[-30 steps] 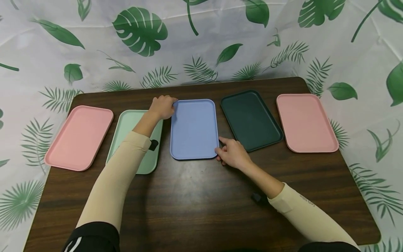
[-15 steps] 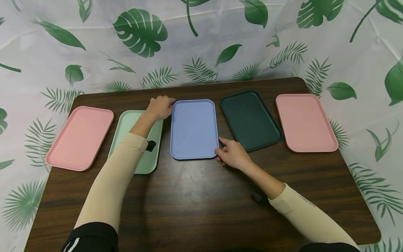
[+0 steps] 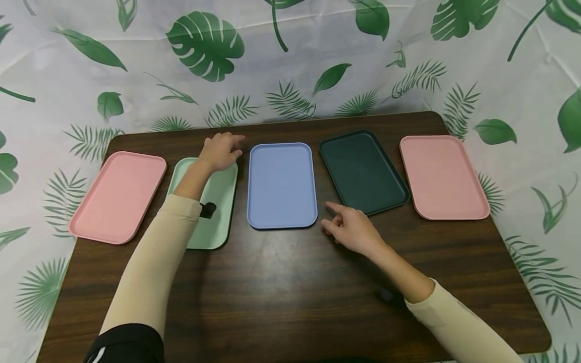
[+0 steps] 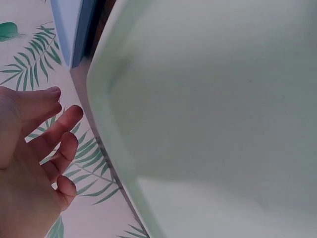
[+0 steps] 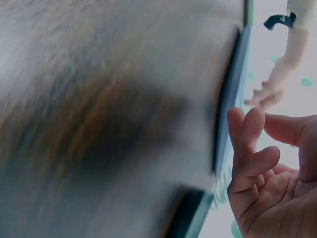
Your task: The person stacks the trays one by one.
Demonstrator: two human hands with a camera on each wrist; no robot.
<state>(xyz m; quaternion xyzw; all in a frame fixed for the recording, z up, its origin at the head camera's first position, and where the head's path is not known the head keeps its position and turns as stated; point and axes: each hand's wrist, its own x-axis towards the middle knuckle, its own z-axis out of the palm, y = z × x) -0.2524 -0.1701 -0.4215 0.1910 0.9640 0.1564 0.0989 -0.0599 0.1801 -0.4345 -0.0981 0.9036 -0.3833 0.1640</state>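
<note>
1. We see the blue tray [image 3: 282,186] flat near the middle of the surface [image 3: 281,287], its rim and inner floor in full view
2. The left hand [image 3: 220,151] hangs at the far right corner of the pale green tray [image 3: 221,189], near the blue one, its grip loose and fairly wide, fingers slightly bent
3. The right hand [image 3: 354,229] sits just beside the blue tray's near right corner, grip narrow, index finger extended; we cannot tell whether it touches the dark green tray [image 3: 364,171], whose near edge it partly covers
4. The left sleeve [image 3: 145,267] and forearm hide part of the pale green tray; we cannot identify the small black object [image 3: 209,210] at that wrist
5. In the right wrist view, we find the surface badly blurred
</note>
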